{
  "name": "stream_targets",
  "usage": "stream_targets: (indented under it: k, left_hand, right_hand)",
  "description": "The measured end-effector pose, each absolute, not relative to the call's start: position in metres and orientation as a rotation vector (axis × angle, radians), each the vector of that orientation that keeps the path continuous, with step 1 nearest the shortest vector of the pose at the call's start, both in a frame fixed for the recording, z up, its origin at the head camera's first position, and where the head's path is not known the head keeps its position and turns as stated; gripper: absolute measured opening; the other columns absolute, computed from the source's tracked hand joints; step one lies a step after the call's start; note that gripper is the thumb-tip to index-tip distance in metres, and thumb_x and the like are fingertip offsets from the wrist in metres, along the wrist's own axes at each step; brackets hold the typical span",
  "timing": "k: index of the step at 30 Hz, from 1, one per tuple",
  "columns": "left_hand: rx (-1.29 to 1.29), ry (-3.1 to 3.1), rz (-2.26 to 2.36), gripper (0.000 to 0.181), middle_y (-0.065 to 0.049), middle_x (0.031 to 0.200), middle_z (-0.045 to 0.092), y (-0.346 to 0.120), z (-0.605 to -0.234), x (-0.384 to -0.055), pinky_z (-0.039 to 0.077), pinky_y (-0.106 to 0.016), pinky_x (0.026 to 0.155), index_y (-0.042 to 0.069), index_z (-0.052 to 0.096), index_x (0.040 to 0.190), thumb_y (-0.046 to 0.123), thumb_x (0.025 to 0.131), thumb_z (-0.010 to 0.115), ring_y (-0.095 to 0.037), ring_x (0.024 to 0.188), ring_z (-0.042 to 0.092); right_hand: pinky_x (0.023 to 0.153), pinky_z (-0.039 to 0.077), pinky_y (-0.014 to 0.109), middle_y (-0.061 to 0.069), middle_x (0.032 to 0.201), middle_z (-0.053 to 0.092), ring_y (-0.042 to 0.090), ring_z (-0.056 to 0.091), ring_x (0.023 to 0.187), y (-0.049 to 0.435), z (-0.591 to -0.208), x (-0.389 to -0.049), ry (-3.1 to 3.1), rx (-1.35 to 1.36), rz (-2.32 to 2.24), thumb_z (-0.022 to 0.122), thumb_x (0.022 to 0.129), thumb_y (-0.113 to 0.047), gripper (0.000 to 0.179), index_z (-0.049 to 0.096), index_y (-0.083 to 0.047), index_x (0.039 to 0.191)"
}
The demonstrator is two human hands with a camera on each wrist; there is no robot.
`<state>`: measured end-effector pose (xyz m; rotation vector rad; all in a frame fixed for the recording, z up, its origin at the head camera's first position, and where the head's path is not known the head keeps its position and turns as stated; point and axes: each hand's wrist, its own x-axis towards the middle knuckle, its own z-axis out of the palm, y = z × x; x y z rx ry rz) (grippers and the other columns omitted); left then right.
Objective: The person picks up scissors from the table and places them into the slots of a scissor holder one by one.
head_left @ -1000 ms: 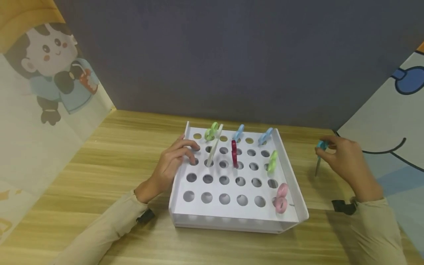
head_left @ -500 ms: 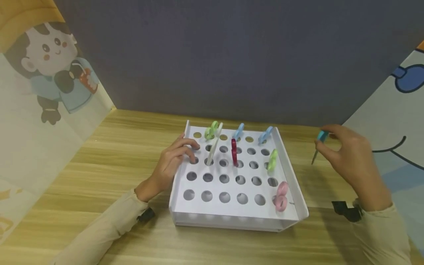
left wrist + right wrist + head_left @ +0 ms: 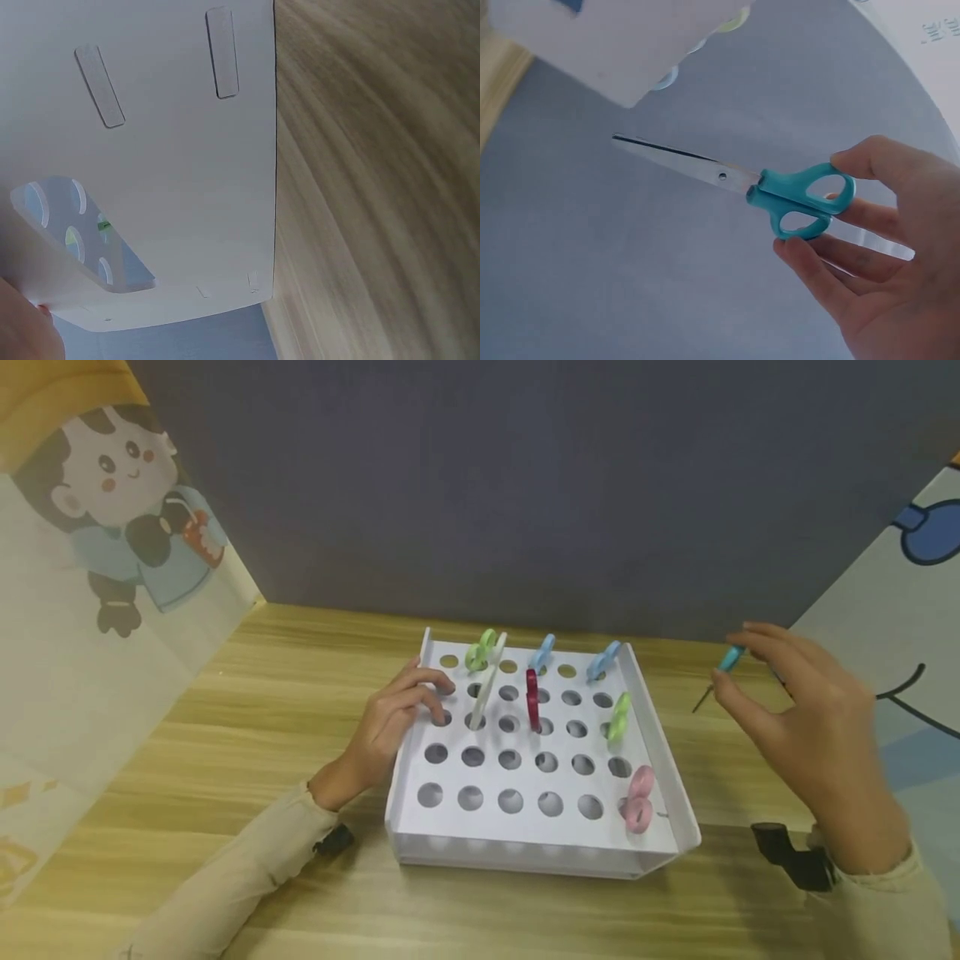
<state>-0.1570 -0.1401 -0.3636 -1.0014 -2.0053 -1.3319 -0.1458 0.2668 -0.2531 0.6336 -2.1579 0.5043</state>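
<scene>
My right hand point(image 3: 817, 718) pinches teal-handled scissors point(image 3: 731, 658) by their handles, in the air to the right of the white rack point(image 3: 487, 822). In the right wrist view these teal scissors point(image 3: 799, 187) have their blades closed, with thumb and fingertips at the handle loops. My left hand point(image 3: 386, 718) holds the rack's left side wall, fingers bent over it onto the holed top. The left wrist view shows that wall point(image 3: 172, 150) with its cut-out slot. Upright in the rack's holes stand pink scissors point(image 3: 639, 802), red scissors point(image 3: 532, 700) and white scissors point(image 3: 487, 685).
Light green scissors point(image 3: 480, 652) and light blue scissors point(image 3: 603, 660) stand along the rack's back row. Another green pair point(image 3: 618, 717) is near its right wall. A dark panel point(image 3: 487, 502) rises behind the wooden table point(image 3: 300, 660), and printed walls flank it.
My right hand has lifted the teal scissors higher and drawn slightly rightward, the blades tilting from near vertical to a slant down and left. The left hand stays on the rack.
</scene>
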Motion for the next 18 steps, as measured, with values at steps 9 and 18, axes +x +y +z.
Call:
stream_targets:
  k: [9, 18]
  left_hand:
    - [-0.996, -2.009, -1.338, 0.032, -0.018, 0.110, 0.065, -0.140, -0.365, -0.158, 0.017, -0.052, 0.123, 0.006, 0.063, 0.079, 0.000, 0.084, 0.031, -0.031, 0.114, 0.058]
    - [-0.998, -2.000, -1.343, 0.033, -0.017, 0.110, 0.065, -0.139, -0.363, -0.157, 0.016, -0.055, 0.122, 0.006, 0.063, 0.078, 0.001, 0.084, 0.031, -0.030, 0.113, 0.058]
  right_hand:
    - [0.088, 0.035, -0.001, 0.020, 0.111, 0.071, 0.048, 0.066, 0.093, 0.239, -0.240, -0.121, -1.958, 0.668, 0.560, 0.058, 0.091, -0.044, 0.053, 0.073, 0.005, 0.105]
    - [0.094, 0.044, 0.007, 0.014, 0.112, 0.072, 0.035, 0.069, 0.097, 0.213, -0.238, -0.103, -1.852, 0.792, 0.625, 0.066, 0.091, -0.043, 0.046, 0.075, 0.000, 0.105]
